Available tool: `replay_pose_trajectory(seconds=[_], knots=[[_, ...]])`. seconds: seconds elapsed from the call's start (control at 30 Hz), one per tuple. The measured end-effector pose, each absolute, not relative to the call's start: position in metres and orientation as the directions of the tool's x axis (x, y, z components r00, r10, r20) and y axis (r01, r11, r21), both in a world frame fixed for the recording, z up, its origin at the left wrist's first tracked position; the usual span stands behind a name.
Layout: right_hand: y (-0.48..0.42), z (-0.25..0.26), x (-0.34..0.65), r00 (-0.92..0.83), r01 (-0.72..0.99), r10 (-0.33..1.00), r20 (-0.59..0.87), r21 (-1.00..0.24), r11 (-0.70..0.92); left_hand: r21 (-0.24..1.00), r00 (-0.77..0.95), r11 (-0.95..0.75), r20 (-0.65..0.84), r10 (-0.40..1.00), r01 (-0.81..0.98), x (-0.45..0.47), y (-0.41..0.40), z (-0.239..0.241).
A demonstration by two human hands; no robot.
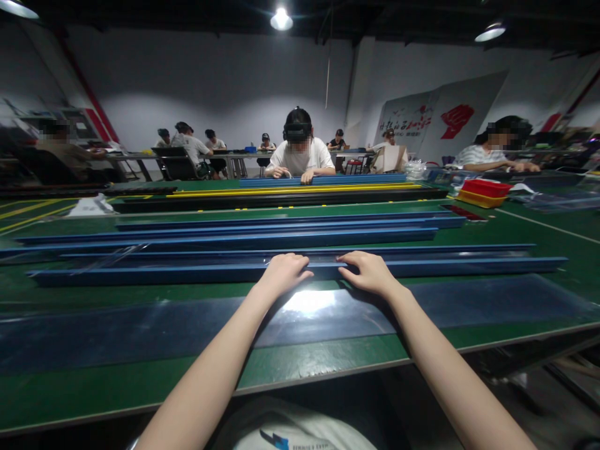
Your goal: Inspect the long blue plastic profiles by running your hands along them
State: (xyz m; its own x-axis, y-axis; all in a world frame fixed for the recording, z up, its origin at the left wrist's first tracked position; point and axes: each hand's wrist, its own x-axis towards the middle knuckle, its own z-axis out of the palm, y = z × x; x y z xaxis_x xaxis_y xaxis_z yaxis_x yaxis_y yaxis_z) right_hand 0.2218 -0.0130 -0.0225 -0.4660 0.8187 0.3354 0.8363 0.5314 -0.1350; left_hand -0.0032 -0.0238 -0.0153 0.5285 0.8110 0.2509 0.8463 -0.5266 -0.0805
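Nearest me a glossy dark plastic sheet (140,328) lies flat on the green tabletop (94,390). Just past it, my left hand (284,273) and right hand (368,272) rest palm down, side by side and slightly apart, on the nearest long blue plastic channel rail (187,274). My fingers are loosely bent over its top and clasp nothing. I can tell apart about five such rails, lying parallel. Beyond them are one black rail with yellow stripes (281,199), one red tray (487,187) and a seated person in a white shirt (300,159).
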Motion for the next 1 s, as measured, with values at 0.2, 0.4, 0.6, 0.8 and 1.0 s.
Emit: replay_pose_trajectory(seconds=[0.2,0.4,0.6,0.8,1.0], knots=[[-0.0132,-0.0222,0.2219,-0.473,0.834,0.811,0.345,-0.123,0.538,-0.102,0.528,-0.520,0.237,0.815,0.848,-0.0029,-0.0242,-0.0141],[-0.0123,-0.0233,0.2222,-0.480,0.830,0.805,0.349,-0.117,0.546,-0.092,0.516,-0.510,0.234,0.824,0.855,-0.0033,-0.0246,-0.0145],[-0.0125,-0.0232,0.2224,-0.481,0.829,0.804,0.349,-0.116,0.547,-0.092,0.514,-0.508,0.239,0.824,0.856,-0.0038,-0.0241,-0.0154],[-0.0136,-0.0228,0.2223,-0.478,0.827,0.804,0.353,-0.128,0.547,-0.088,0.512,-0.506,0.239,0.825,0.858,-0.0040,-0.0239,-0.0151],[-0.0136,-0.0224,0.2224,-0.483,0.824,0.801,0.353,-0.126,0.552,-0.074,0.512,-0.511,0.248,0.822,0.856,-0.0045,-0.0233,-0.0155]])
